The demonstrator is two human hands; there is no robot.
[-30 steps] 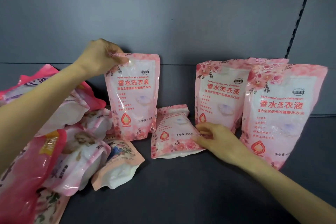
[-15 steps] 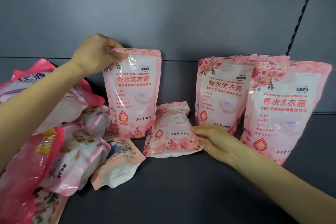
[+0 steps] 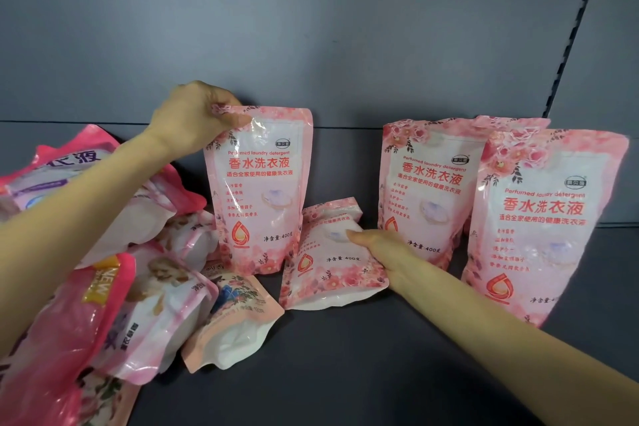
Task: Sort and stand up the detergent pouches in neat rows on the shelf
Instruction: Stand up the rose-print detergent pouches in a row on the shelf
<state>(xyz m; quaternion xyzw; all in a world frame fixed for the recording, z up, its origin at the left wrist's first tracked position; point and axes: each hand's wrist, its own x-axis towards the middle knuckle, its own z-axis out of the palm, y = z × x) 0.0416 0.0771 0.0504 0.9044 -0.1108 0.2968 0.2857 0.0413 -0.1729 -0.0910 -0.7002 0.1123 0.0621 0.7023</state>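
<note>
Fingers of the left hand [image 3: 193, 117] pinch the top left corner of an upright pouch [image 3: 259, 190] at centre frame. The right hand [image 3: 383, 252] grips the right edge of a slumped pouch [image 3: 328, 263] just beside it, thumb across its front. More standing pouches [image 3: 546, 218] fill the right, and a jumbled pile [image 3: 103, 287] lies lower left on the dark shelf [image 3: 345, 373].

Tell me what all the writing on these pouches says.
"Perfumed laundry detergent": held pouch, right pouch.
"香水洗衣液": same two.
"净含量:400克": held pouch; lying pouch.
"NEW": pink pouch.
Small red lists, brand badges: too blurred.
</note>
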